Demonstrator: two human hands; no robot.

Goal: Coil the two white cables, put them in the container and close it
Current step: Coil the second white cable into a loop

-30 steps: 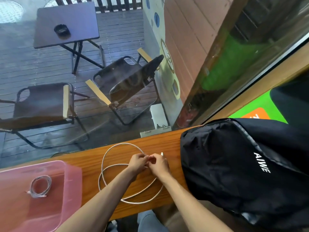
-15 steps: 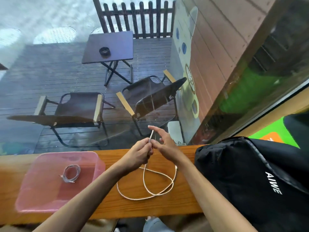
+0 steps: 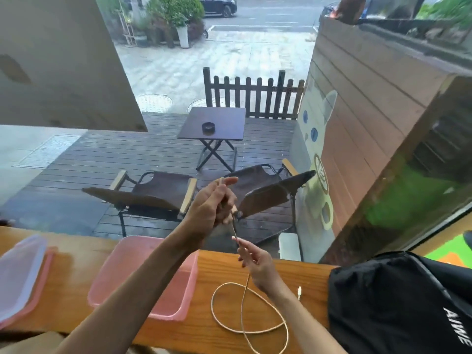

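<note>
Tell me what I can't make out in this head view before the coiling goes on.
- Inside of the pink container: the left forearm hides much of it, so no coiled cable can be confirmed there.
- Cable in the left hand: the closed fingers hide how many turns it holds.
- Cable's lower loop: cut off by the bottom edge.
- Lid: cut off by the left edge.
- Backpack: cut off at the right.

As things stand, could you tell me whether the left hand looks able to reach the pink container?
Probably yes. The left hand is raised above the pink container, whose top is open with the lid lying aside, but it grips the white cable.
</note>
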